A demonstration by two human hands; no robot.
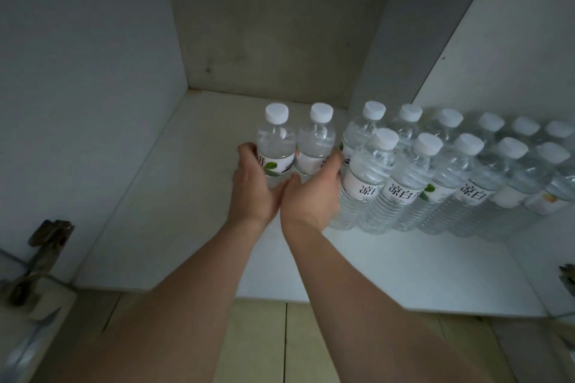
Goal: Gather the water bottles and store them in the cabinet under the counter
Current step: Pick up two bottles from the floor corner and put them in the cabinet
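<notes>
Two clear water bottles with white caps stand side by side on the white cabinet floor [174, 183]. My left hand [253, 186] grips the left bottle [275, 140] round its label. My right hand [312, 193] grips the right bottle [315, 141], thumb on its right side. Both bottles are upright, at the left end of two rows of several identical bottles [435, 171] that run to the right along the floor. My hands hide the lower halves of the two held bottles.
The cabinet's left wall [87, 102] and dull back panel [267, 25] enclose bare floor to the left of the bottles. A metal door hinge [37, 258] sits at lower left, another at the right edge [567, 277]. Tiled floor [273, 345] lies below the cabinet's front edge.
</notes>
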